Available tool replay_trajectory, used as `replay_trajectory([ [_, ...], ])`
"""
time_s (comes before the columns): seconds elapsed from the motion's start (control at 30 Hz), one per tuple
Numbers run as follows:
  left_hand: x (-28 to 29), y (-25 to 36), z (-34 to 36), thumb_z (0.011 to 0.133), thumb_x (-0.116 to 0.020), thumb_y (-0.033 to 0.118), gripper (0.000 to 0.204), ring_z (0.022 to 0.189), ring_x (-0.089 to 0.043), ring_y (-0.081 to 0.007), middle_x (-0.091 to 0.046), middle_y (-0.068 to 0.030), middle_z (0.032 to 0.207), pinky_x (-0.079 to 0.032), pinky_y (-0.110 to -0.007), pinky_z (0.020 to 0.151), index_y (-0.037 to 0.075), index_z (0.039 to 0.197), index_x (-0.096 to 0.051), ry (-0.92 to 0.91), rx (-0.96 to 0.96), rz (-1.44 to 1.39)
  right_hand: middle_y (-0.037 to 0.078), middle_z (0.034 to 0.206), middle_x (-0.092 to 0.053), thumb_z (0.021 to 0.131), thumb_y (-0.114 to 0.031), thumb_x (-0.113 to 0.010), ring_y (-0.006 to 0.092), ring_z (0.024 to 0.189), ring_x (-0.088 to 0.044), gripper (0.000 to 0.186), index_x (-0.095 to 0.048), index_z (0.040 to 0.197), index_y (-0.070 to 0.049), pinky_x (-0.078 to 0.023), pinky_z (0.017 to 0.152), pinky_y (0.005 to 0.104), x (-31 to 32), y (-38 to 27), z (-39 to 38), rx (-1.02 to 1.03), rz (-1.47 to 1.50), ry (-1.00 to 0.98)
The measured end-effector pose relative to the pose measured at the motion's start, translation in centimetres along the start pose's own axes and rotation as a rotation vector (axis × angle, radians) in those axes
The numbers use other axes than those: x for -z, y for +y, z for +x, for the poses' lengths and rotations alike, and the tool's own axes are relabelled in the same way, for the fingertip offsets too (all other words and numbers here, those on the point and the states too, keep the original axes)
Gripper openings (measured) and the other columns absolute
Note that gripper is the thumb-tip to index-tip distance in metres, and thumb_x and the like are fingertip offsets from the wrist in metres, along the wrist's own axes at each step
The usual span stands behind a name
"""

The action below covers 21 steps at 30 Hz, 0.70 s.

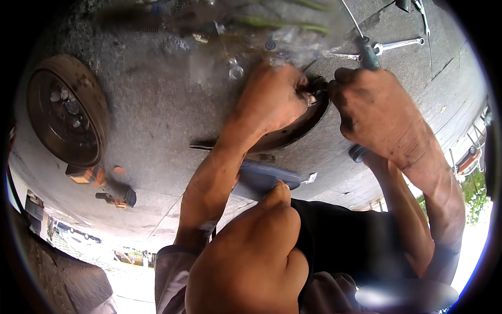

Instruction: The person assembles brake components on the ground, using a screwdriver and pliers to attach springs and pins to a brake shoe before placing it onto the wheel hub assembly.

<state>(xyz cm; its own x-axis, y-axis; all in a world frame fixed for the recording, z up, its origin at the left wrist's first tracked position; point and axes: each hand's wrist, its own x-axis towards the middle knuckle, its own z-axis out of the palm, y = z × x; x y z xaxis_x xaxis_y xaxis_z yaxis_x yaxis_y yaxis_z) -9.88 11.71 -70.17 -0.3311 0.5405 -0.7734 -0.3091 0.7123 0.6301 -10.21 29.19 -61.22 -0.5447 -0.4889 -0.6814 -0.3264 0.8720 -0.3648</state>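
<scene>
My left hand (274,99) is closed on a dark, curved brake shoe (295,133), gripping its upper end. Facing it, my right hand (366,102) is a fist whose fingertips meet a small, dark, greasy part (319,85) at that same end. What those fingers hold is hidden. A screwdriver (369,55) with a dark green handle runs up from behind my right hand; whether the hand holds it cannot be told. Between the shoe and my bent bare leg lies a flat blue-grey slab (261,178), perhaps a sandal.
A rusty brake drum (65,110) rests at the left, with an orange and black power tool (102,183) below it. Combination wrenches (400,46) lie at the upper right. Clear plastic bags (282,39) and a ring-ended tool (236,69) lie blurred at the top.
</scene>
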Motion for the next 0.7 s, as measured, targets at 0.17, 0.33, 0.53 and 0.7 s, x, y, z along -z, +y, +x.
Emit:
replay_trajectory([
  [0.17, -0.3, -0.5, 0.2, 0.084, -0.070, 0.018, 0.029, 0.095, -0.074, -0.0336, -0.074, -0.0212, 0.099, -0.055, -0.041, 0.084, 0.009, 0.110, -0.077, -0.003, -0.031, -0.023, 0.014, 0.078, -0.067, 0.076, -0.011, -0.066, 0.0280, 0.064, -0.072, 0.010, -0.071, 0.070, -0.004, -0.059, 0.057, 0.0383, -1.8, -2.6, -0.7, -0.061, -0.050, 0.126],
  [0.33, -0.2, -0.5, -0.4, 0.084, -0.069, 0.019, 0.031, 0.096, -0.072, -0.0371, -0.073, -0.0216, 0.101, -0.055, -0.042, 0.086, 0.009, 0.112, -0.076, 0.030, -0.083, -0.012, 0.013, 0.080, -0.067, 0.076, -0.011, -0.066, 0.0287, 0.064, -0.072, 0.010, -0.071, 0.070, -0.005, -0.059, 0.059, 0.0401, -2.0, -3.1, -1.0, -0.093, -0.054, 0.110],
  [0.53, -2.0, -2.1, -0.2, 0.079, -0.073, 0.020, 0.027, 0.086, -0.070, -0.0422, -0.072, -0.0238, 0.087, -0.056, -0.046, 0.084, 0.000, 0.096, -0.075, 0.159, -0.211, -0.051, 0.013, 0.080, -0.069, 0.071, -0.009, -0.067, 0.0318, 0.068, -0.071, 0.004, -0.070, 0.070, -0.006, -0.059, 0.066, 0.0397, -1.2, -1.8, -0.6, -0.133, -0.051, 0.137],
  [0.7, -1.8, -2.1, 0.0, 0.081, -0.074, 0.018, 0.023, 0.085, -0.071, -0.0393, -0.072, -0.0221, 0.087, -0.057, -0.045, 0.082, 0.001, 0.096, -0.076, 0.158, -0.250, -0.054, 0.014, 0.075, -0.068, 0.073, -0.011, -0.068, 0.0337, 0.073, -0.070, 0.010, -0.069, 0.077, -0.003, -0.058, 0.067, 0.0408, -1.4, -0.8, 0.7, -0.107, -0.039, 0.222],
])
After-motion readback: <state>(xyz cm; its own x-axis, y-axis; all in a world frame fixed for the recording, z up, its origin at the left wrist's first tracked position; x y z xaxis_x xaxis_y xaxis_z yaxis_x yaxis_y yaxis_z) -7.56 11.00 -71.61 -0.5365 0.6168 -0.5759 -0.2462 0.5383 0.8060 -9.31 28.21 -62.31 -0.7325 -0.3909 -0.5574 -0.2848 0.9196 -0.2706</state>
